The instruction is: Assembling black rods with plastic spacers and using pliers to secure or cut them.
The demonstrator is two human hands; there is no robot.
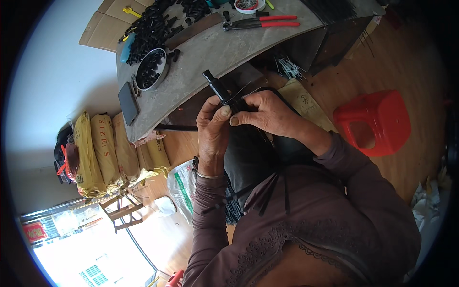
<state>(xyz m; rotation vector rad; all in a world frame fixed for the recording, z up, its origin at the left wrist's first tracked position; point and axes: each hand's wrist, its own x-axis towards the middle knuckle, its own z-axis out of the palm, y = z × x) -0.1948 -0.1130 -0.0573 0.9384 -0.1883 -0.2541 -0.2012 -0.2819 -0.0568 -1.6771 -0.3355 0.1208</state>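
1. Two hands, over the lap. The left hand (213,126) is curled closed around one black tube (217,87), its tip tilted up and leftward, just off the table's near edge.
2. The right hand (270,112) is partly closed at the tube's lower end, thumb and fingers drawn in. I cannot tell exactly what it grips; thin black strands (244,89) stick out there.
3. On the one grey table (201,52): one pair of red-handled pliers (279,20), one phone (127,104), one bowl (162,82) of black pieces, one white dish (251,11), and a heap (148,31) too crowded to count.
4. On the floor: one red stool (375,122), one wooden stool (122,210), and about five sacks (103,153) by the wall.
5. Writing: red print on at least two sacks; dark marks on one brown sheet (303,99).
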